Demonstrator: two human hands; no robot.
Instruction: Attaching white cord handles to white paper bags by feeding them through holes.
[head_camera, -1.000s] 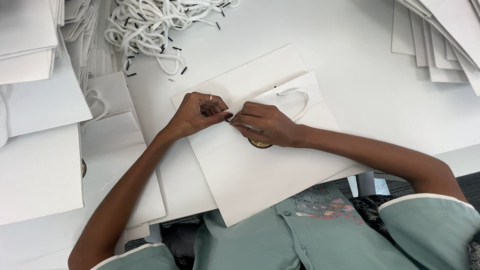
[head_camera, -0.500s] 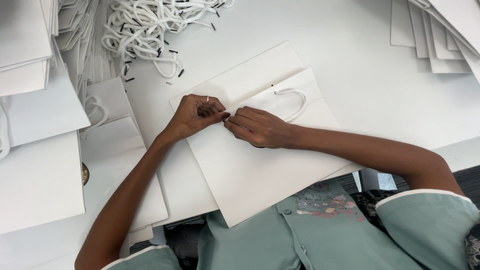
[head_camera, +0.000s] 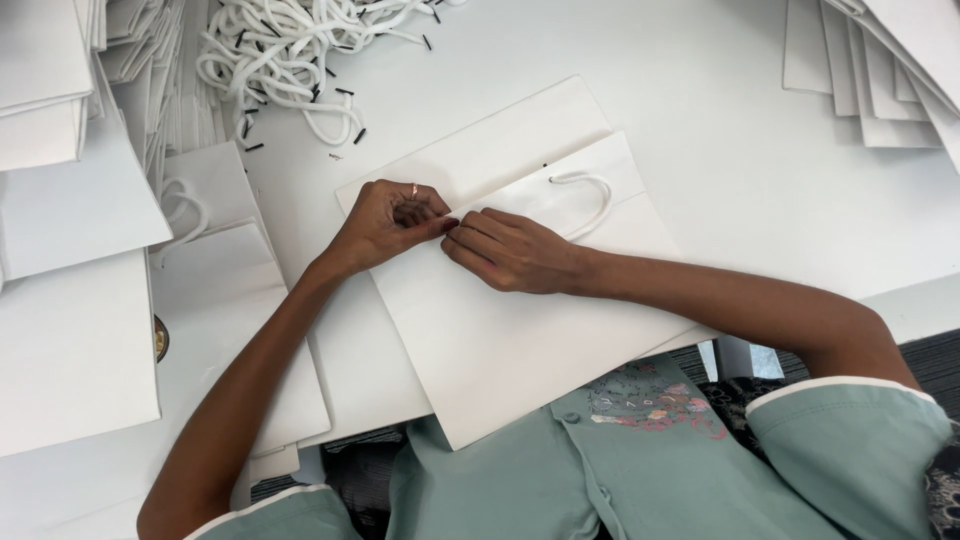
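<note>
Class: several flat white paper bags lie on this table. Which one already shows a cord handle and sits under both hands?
The white paper bag in the middle, directly under the left hand and right hand; its white cord handle loops beside the right hand.

The left hand (head_camera: 392, 222) and right hand (head_camera: 510, 250) are hiding the cord end between their fingertips on the paper bag (head_camera: 520, 330). The top edge is cutting the cord pile (head_camera: 290, 60); the table's left-edge bag stacks (head_camera: 60, 200) are running out of view.

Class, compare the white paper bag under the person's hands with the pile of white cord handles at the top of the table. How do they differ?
The paper bag lies flat and smooth; the cord handles lie tangled in loops. The bag is one broad sheet-like thing; the handles are many thin cords with black tips. Both hands, left and right, rest on the bag; the pile lies untouched. Both are white.
</note>
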